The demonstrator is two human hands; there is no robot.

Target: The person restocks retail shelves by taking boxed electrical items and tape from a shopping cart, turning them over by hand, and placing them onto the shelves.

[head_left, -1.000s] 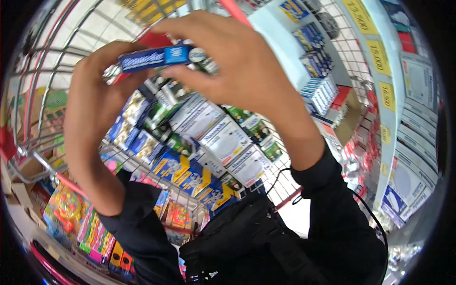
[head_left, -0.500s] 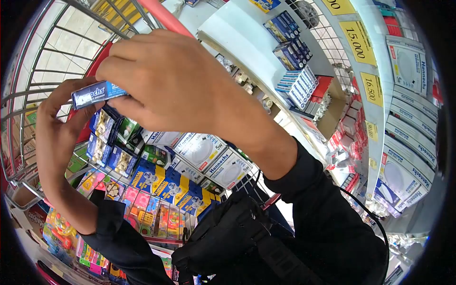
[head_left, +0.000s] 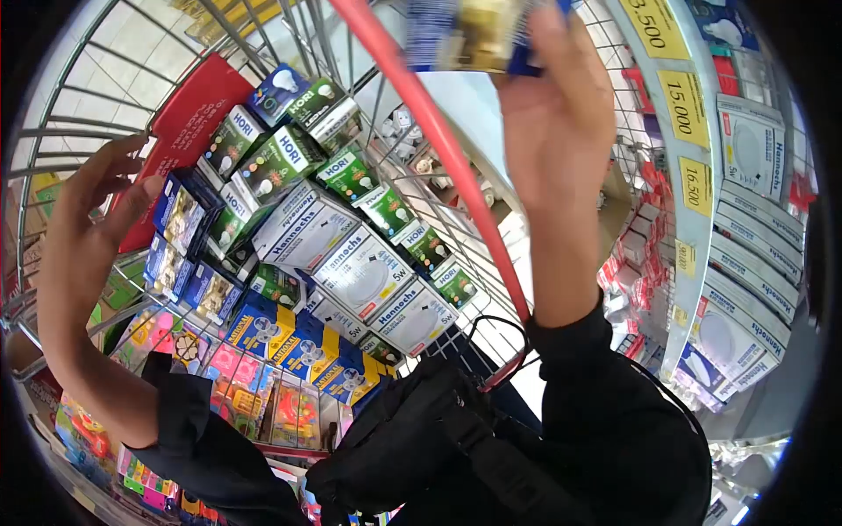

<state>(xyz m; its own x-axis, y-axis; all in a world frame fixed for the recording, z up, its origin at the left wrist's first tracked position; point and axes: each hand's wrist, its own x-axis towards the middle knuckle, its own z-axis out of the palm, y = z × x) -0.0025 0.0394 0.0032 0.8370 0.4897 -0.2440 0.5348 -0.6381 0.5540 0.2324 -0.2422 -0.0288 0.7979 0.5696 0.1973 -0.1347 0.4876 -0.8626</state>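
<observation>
1. Presently, the right hand (head_left: 557, 114) is raised at the top of the view, its fingers closed on a blurred blue-and-gold printed package (head_left: 478, 31); where the thumb presses is unclear. The package lies partly across the line of the red cart bar (head_left: 438, 140), though whether the two touch cannot be told.

2. Meanwhile, the left hand (head_left: 79, 228) has its fingers loosely curled and apart, gripping nothing visible. Its thumb is just beside the dark blue boxes with gold pictures (head_left: 182, 215), near the red plastic sign with white lettering (head_left: 189, 114); contact is uncertain.

3. Inside the silver wire cart, green-and-white light bulb boxes (head_left: 285, 162) sit tilted and close together next to white square lamp boxes (head_left: 360, 272), with yellow-and-blue cartons (head_left: 307, 351) below these in the view.

4. As a judgement, the package could clip the bar and twist loose if carried too low, since the grip seems to be near one end.

5. Likewise, a careless brush of the left thumb could slide the dark blue boxes out of line, and the leaning bulb boxes could tip if bumped, as they appear to rest unevenly on one another.
</observation>
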